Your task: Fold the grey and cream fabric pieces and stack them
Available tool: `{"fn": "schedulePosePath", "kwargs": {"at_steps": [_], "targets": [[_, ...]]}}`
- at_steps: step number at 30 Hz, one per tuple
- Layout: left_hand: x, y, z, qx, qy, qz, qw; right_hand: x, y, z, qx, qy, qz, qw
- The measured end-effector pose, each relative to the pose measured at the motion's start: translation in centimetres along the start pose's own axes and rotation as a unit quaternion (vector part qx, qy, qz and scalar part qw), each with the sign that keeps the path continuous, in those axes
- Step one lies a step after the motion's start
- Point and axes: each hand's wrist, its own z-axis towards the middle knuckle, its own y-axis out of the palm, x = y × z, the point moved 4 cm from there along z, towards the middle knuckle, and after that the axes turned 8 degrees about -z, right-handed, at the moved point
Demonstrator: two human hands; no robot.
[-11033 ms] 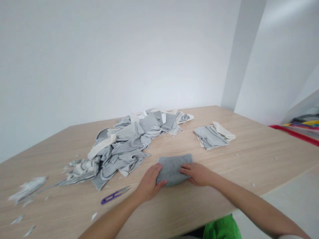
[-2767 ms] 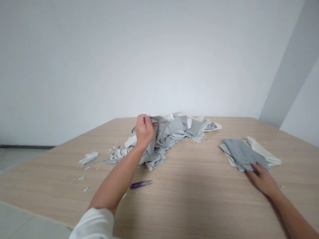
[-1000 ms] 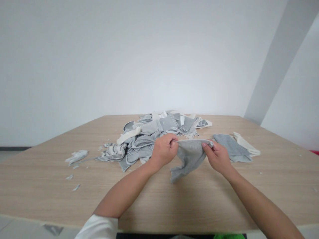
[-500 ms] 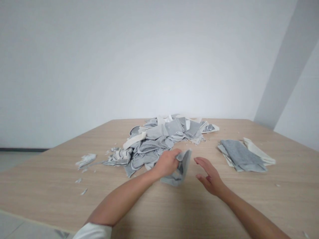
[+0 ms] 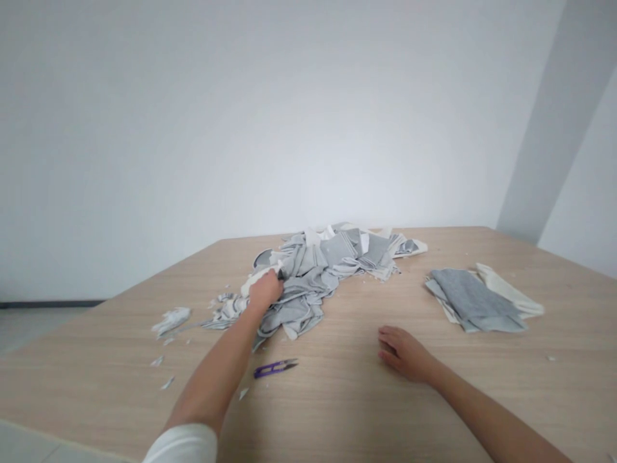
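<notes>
We had our left hand (image 5: 267, 289) at the heap of grey and cream fabric pieces (image 5: 313, 283), just below mid-frame; we could not tell whether its fingers gripped anything. Our right hand (image 5: 403, 354), lower right, curled loosely, thumb slightly apart.

- Tabletop (image 5: 337, 411): pale, wood-grained.
- Heap of cloth pieces (image 5: 311, 286): grey, cream and striped, crumpled and overlapping, spreading back toward the far edge.
- Purple-handled snips (image 5: 270, 369): just nearer than the heap, blades pointing right.
- Small stack of cloths (image 5: 470, 296): right side, well apart from the heap; grey uppermost, cream beneath.
- White tuft (image 5: 172, 319): left of the heap; loose bits (image 5: 168, 383) scattered nearer.
</notes>
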Motion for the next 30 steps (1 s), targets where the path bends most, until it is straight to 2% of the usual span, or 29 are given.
{"fn": "schedulePosePath", "kwargs": {"at_steps": [1,3,5,6,8,11,13,16,19,21,24,27,30], "targets": [[-0.1,0.4,-0.6,0.011,-0.007,-0.001,1.000,-0.1,-0.1,0.0,-0.004,-0.001,-0.002,1.000],[0.1,0.2,-1.6,0.075,0.009,-0.008,0.997,-0.3,-0.1,0.0,-0.008,-0.001,-0.001,1.000],[1.0,-0.3,-2.3,0.108,0.069,-0.013,0.992,-0.3,-0.2,0.1,-0.011,0.004,0.004,1.000],[1.6,-0.3,-2.5,0.094,0.107,-0.009,0.990,-0.4,-0.2,0.1,-0.015,0.008,0.005,1.000],[2.7,0.3,-2.8,0.017,0.164,0.020,0.986,-0.3,-0.2,0.1,-0.030,0.021,0.005,0.999],[3.6,1.4,-3.2,-0.072,0.177,0.066,0.979,-0.3,-0.2,0.1,-0.053,0.032,0.003,0.998],[4.0,1.4,-3.3,-0.079,0.169,0.072,0.980,-0.4,-0.3,0.1,-0.059,0.031,0.000,0.998],[5.0,-0.2,-3.4,-0.007,0.175,0.041,0.984,-0.5,-0.3,0.0,-0.060,0.025,-0.009,0.998],[6.1,-2.9,-3.7,0.086,0.177,-0.044,0.979,-0.3,-0.2,-0.1,-0.054,0.027,-0.016,0.998],[6.7,-4.7,-3.9,0.118,0.164,-0.137,0.970,-0.1,0.0,-0.2,-0.042,0.028,-0.020,0.999],[7.3,-6.9,-4.5,0.150,0.140,-0.291,0.935,-0.2,-0.1,-0.5,-0.001,0.021,-0.032,0.999],[7.9,-8.6,-5.8,0.160,0.120,-0.401,0.894,-1.4,-1.4,-0.5,0.080,0.026,-0.043,0.996],[9.0,-9.1,-7.6,0.107,0.117,-0.482,0.861,-3.6,-3.7,0.2,0.161,0.044,-0.018,0.986]]}}
